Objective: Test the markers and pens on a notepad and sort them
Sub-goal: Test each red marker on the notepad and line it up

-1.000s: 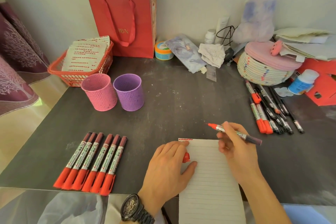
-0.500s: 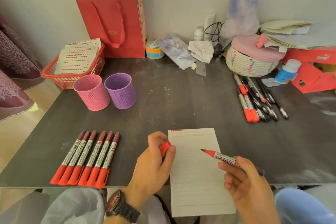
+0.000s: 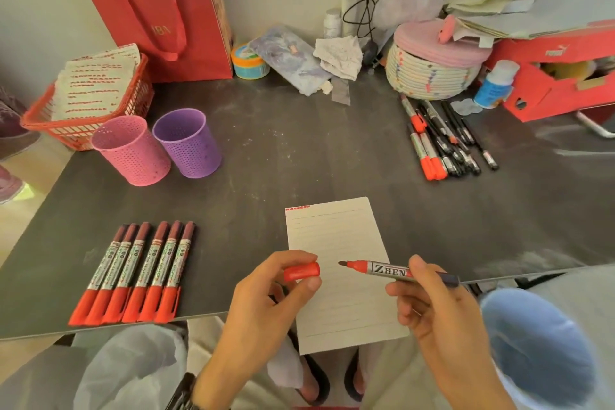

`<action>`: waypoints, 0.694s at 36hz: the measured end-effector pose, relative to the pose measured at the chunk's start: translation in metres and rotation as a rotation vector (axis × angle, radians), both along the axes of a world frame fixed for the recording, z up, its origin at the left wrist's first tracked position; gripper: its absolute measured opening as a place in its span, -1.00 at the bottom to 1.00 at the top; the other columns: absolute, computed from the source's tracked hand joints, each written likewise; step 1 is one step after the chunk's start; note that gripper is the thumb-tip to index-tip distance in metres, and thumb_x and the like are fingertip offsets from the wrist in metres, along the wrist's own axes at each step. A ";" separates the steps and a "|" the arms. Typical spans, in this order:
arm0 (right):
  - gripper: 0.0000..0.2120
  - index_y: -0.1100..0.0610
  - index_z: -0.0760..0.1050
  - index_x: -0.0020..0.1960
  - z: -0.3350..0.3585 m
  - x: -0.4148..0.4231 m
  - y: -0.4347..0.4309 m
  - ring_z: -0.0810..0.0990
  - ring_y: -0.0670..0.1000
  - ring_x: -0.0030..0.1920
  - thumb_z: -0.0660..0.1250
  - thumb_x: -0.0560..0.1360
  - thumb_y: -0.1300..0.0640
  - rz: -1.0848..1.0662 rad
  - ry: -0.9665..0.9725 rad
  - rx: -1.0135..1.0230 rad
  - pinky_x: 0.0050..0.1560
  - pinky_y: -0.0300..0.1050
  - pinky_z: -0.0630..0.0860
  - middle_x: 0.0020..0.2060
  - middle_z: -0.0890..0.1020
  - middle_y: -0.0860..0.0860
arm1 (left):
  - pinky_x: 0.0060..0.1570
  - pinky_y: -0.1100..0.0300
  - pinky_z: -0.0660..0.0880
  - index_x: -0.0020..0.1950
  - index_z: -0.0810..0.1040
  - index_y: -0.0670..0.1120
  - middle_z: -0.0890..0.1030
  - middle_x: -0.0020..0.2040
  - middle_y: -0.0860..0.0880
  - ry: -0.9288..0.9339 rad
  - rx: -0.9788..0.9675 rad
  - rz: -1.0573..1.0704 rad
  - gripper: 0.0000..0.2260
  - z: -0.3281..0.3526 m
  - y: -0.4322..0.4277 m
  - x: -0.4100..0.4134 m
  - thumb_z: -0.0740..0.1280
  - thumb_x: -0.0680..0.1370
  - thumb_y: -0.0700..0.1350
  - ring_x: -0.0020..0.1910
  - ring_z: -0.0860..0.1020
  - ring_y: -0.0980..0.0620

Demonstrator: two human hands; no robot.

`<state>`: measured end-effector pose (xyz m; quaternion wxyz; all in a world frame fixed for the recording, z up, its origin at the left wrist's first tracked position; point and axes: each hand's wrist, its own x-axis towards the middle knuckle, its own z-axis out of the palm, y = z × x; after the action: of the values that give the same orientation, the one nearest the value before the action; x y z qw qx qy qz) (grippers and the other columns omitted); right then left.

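Note:
A lined notepad (image 3: 336, 243) lies at the table's near edge, with red scribbles at its top left corner. My right hand (image 3: 442, 319) grips an uncapped red marker (image 3: 386, 269) above the pad, tip pointing left. My left hand (image 3: 263, 303) pinches the marker's red cap (image 3: 302, 271), its opening facing the tip a short gap away. Several capped red markers (image 3: 133, 273) lie in a row at the near left. A pile of red and black markers and pens (image 3: 442, 140) lies at the right.
A pink mesh cup (image 3: 133, 153) and a purple mesh cup (image 3: 188, 143) stand at the left. Behind them are a red basket (image 3: 43, 120) of papers and a red paper bag (image 3: 156, 10). A woven lidded basket (image 3: 436, 66), a red box (image 3: 549, 76) and clutter line the back.
My right hand pulled the marker off the pad's top and turned its tip left. My left hand lifted off the pad with the red cap and brought it up to the tip.

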<state>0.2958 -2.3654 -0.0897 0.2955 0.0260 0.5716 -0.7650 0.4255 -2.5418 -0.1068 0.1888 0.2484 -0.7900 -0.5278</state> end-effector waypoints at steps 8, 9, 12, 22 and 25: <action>-0.65 0.12 0.69 -0.15 0.000 0.008 -0.002 0.54 -0.01 -0.44 0.47 0.33 -0.17 0.113 0.077 0.045 -0.43 -0.23 0.50 -0.24 0.70 0.28 | -0.16 0.41 0.43 0.12 0.58 0.30 0.67 0.03 0.20 0.013 -0.018 -0.045 -0.77 0.006 0.004 0.001 0.41 0.47 0.13 -0.02 0.61 0.08; -0.64 0.12 0.69 -0.13 -0.001 0.009 -0.003 0.54 -0.01 -0.44 0.48 0.34 -0.18 0.135 0.085 0.056 -0.42 -0.24 0.50 -0.24 0.70 0.27 | -0.17 0.40 0.42 0.12 0.59 0.30 0.67 0.02 0.19 0.012 -0.035 -0.061 -0.78 0.007 0.005 0.001 0.41 0.48 0.12 -0.04 0.60 0.06; -0.58 0.11 0.70 -0.10 -0.004 0.012 -0.004 0.55 -0.02 -0.43 0.54 0.34 -0.25 0.204 0.110 0.078 -0.39 -0.25 0.50 -0.24 0.71 0.24 | -0.15 0.36 0.44 0.12 0.60 0.28 0.66 0.02 0.20 0.002 -0.077 -0.121 -0.78 0.008 0.008 0.000 0.42 0.49 0.11 -0.04 0.60 0.02; -0.69 0.00 0.72 -0.15 0.002 0.002 0.009 0.47 -0.08 -0.44 0.51 0.38 -0.25 0.512 0.346 0.219 -0.34 -0.27 0.46 -0.34 0.69 0.10 | -0.12 0.38 0.45 0.10 0.62 0.20 0.65 -0.02 0.19 0.001 -0.177 -0.197 -0.83 0.015 0.001 0.007 0.43 0.53 0.02 -0.05 0.61 0.05; -0.79 -0.19 0.67 -0.05 0.003 0.001 0.010 0.56 -0.16 -0.36 0.36 0.44 -0.25 0.620 0.498 0.336 -0.26 -0.35 0.47 -0.29 0.70 -0.02 | -0.11 0.38 0.44 0.10 0.61 0.19 0.63 0.01 0.21 -0.030 -0.219 -0.251 -0.86 0.017 -0.002 0.009 0.40 0.55 0.06 -0.03 0.61 0.06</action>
<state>0.2967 -2.3549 -0.0867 0.3560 -0.2848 0.7229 -0.5192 0.4342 -2.5434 -0.0902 0.1355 0.1338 -0.8703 -0.4542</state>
